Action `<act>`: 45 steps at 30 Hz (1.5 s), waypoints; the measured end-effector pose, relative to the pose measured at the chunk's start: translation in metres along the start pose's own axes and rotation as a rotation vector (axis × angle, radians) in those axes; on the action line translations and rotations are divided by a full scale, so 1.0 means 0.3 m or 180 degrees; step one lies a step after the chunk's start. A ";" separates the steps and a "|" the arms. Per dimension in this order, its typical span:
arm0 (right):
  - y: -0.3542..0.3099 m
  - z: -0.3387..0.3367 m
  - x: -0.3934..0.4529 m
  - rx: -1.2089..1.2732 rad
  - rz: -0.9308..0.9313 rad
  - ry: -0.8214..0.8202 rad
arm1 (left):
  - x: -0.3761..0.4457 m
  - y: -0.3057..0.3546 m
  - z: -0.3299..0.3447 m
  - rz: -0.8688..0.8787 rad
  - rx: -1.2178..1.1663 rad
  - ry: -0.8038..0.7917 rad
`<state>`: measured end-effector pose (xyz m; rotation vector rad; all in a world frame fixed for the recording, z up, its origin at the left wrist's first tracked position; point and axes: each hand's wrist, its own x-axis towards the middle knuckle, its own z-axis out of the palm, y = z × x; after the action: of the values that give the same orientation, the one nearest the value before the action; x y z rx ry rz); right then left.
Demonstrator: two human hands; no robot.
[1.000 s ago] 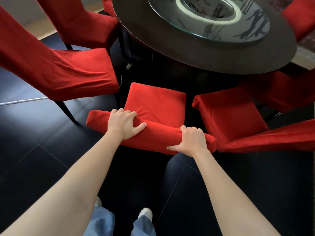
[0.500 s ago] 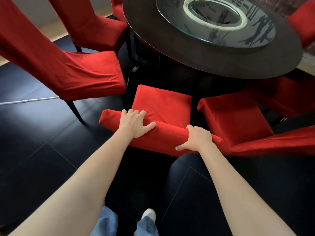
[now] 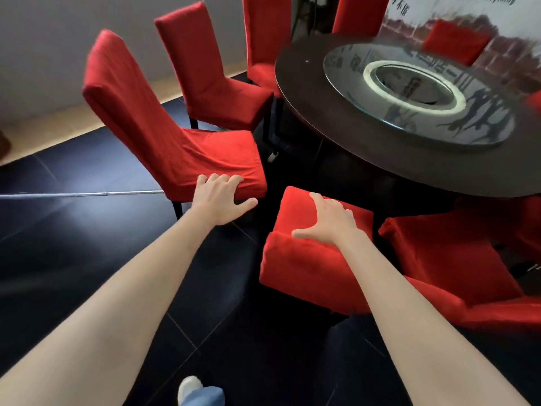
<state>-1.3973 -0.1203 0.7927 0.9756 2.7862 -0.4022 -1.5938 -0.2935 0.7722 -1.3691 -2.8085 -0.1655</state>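
The dark tiled floor [image 3: 73, 259] carries three red-covered seats. The first chair [image 3: 205, 153] stands on black legs just beyond the left grip [image 3: 221, 200], the second chair [image 3: 307, 268] stands directly beneath the right grip [image 3: 328, 221], and the third chair [image 3: 445, 259] stands just right of that grip. The round dark bench [image 3: 301, 92] stands on the floor beyond the right grip, with a glass turntable [image 3: 345, 80] lying on its top. A thin metal strip [image 3: 87, 194] lies on the floor left of the left grip, and a light shoe [image 3: 188, 386] rests on it well short of both grips.
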 end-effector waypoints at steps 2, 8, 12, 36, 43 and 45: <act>-0.138 -0.024 0.061 0.0012 -0.0072 0.0092 | 0.006 -0.139 -0.049 -0.0046 0.0020 0.0067; -0.490 -0.049 0.223 0.0027 -0.0366 0.0168 | 0.049 -0.528 -0.149 -0.0438 -0.0045 0.0166; -0.643 -0.060 0.354 -0.0017 -0.0457 0.0123 | 0.125 -0.707 -0.174 -0.0590 -0.0094 0.0217; -1.657 -0.022 1.235 0.0214 -0.0586 0.0089 | 0.662 -1.887 -0.237 -0.0962 0.0015 0.0197; -1.800 -0.012 1.334 0.0366 -0.0002 0.0127 | 0.902 -2.030 -0.240 -0.0383 -0.0061 -0.0009; -1.808 -0.020 1.375 0.0378 0.0236 0.0068 | 0.991 -2.036 -0.248 -0.0016 -0.0010 0.0024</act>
<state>-2.0587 -0.2836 0.8073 1.1113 2.7620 -0.5552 -2.2600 -0.4413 0.8087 -1.3592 -2.8071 -0.1748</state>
